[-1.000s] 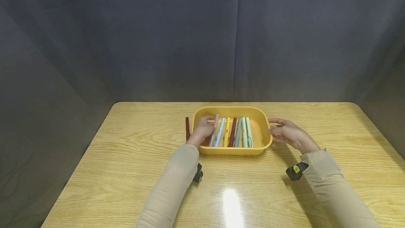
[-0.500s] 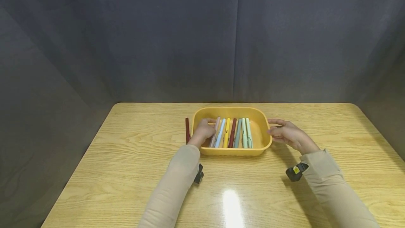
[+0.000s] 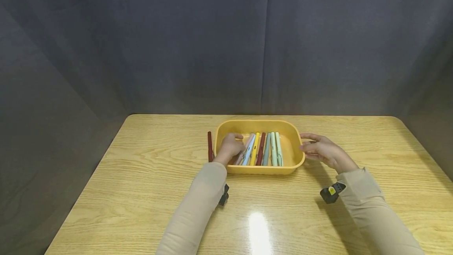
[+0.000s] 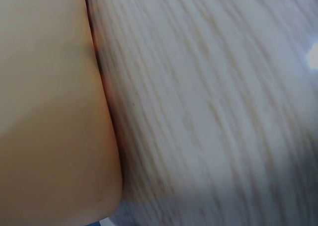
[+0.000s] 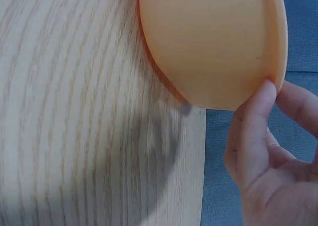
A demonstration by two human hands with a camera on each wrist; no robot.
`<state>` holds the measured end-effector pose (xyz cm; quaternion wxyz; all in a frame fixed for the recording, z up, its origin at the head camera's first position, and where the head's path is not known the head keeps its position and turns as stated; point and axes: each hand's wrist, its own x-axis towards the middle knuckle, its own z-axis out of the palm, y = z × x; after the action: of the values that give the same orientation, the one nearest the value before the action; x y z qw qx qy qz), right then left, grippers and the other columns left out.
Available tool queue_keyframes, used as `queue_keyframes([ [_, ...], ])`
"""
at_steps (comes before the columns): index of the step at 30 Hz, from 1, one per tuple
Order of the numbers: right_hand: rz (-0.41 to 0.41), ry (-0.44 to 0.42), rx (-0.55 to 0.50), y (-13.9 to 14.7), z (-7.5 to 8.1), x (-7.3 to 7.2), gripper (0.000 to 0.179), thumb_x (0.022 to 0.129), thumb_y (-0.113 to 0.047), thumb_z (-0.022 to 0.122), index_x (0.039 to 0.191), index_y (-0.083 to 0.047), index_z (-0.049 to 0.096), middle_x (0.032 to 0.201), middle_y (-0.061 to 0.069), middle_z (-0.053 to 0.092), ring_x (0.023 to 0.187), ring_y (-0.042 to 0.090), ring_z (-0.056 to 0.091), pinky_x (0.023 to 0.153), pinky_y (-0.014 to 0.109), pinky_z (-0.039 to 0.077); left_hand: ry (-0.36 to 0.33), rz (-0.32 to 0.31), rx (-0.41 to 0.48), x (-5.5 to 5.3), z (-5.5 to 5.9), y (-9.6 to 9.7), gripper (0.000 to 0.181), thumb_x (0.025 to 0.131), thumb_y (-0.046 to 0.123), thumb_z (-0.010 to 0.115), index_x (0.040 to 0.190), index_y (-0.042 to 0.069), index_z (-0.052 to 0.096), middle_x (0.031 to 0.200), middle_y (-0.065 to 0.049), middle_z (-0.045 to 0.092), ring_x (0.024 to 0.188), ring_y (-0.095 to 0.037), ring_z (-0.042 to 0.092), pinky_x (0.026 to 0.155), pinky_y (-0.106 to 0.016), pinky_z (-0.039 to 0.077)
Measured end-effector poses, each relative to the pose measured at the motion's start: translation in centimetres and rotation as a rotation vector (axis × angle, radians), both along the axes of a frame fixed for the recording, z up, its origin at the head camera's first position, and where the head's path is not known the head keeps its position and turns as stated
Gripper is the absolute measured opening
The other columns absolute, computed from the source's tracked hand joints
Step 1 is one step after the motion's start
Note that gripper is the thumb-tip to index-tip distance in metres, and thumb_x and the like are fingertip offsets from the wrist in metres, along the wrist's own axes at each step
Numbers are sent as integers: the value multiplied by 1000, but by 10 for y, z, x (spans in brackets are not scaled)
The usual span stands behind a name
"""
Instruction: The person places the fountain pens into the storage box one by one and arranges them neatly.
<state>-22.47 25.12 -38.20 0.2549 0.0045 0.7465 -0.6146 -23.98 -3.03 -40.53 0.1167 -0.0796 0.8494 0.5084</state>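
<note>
My left hand point(image 3: 231, 145) reaches over the near left rim into a yellow plastic tray point(image 3: 265, 170). Its fingertips press against the left side of a pink pen point(image 3: 241, 158), which leans close to a light blue pen point(image 3: 249, 149). Right of these lie a yellow pen point(image 3: 254, 149), a dark red pen point(image 3: 261, 148), a grey-green pen point(image 3: 267, 148) and two pale green pens point(image 3: 274, 150). At the tray's right end my right hand point(image 5: 271, 161) holds the rim with its fingertips. In the left wrist view a plain tan surface fills the left part, and the left fingers are hidden.
Another dark red pen point(image 3: 210, 146) lies on the wooden table point(image 3: 155, 192) just outside the tray's left end. A dark curtain point(image 3: 198, 50) hangs behind the table's far edge.
The left hand has moved slightly right inside the tray. The upper ends of the pink, light blue and yellow pens have shifted right. The right hand has stayed at the rim.
</note>
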Motion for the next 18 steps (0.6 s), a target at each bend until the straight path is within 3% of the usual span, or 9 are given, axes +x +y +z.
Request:
queue_keyframes([
  [5, -2, 1, 10, 0, -1, 0, 69, 94, -7, 55, 148, 7, 16, 99, -8, 57, 80, -1, 63, 76, 16, 58, -5, 4, -26, -1, 0, 2, 39, 84, -2, 64, 122, 1, 61, 115, -16, 67, 97, -21, 63, 75, -23, 56],
  [12, -7, 1, 8, -1, -2, 0, 68, 93, -7, 55, 148, 7, 17, 97, -9, 56, 79, -1, 62, 76, 15, 57, 4, 3, -52, -2, 0, 1, 32, 84, 0, 66, 116, 1, 65, 103, -14, 69, 76, -12, 55, 59, -14, 45],
  [18, -9, -1, 15, -1, -2, 0, 68, 93, -7, 55, 148, 6, 17, 100, -8, 56, 81, -1, 62, 76, 15, 57, 4, 17, -27, -2, -1, 1, 31, 82, -5, 63, 113, -2, 66, 98, -15, 68, 65, -9, 52, 52, -12, 43],
])
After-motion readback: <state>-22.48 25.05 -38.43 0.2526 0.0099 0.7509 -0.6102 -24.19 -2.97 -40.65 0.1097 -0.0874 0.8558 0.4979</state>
